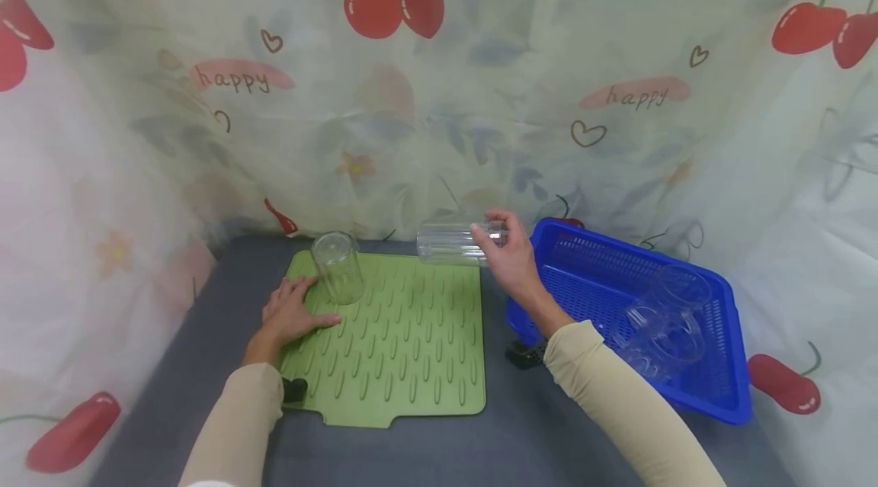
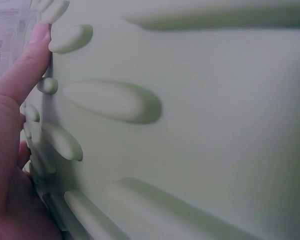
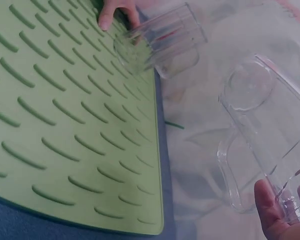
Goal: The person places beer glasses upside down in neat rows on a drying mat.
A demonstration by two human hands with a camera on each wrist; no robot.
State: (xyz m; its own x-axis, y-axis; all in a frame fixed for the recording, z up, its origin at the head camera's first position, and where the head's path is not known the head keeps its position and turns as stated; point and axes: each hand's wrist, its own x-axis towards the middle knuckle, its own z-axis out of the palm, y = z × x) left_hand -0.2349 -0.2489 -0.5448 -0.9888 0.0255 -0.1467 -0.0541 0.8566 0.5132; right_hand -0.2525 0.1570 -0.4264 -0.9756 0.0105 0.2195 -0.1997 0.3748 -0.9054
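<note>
1 clear, ribbed, cylindrical mug (image 1: 446, 243) is hanging sideways near a flat green ridged mat (image 1: 394, 342); my R hand (image 1: 511, 258) is gripping 1 end, prob. for control; my spread L hand (image 1: 291, 312) is resting on the mat, prob. steadying it.

The mat (image 1: 411, 365) lies on the table (image 1: 514, 434), to the left of the right grip (image 1: 509, 251), and the left grip (image 1: 291, 312) rests on its left part. The standing glass (image 1: 341, 277) is on the mat, just beside the left grip, to its right and somewhat farther back. The held glass (image 1: 442, 241) is sideways in the right grip and extends to the left of it, near the far right corner of the mat and apart from it. To the right of the right grip, the basket (image 1: 739, 380) is on the table. Inside it are other glasses (image 1: 682, 338), at its right side. Behind both grips hangs the sheet (image 1: 446, 106).
</note>
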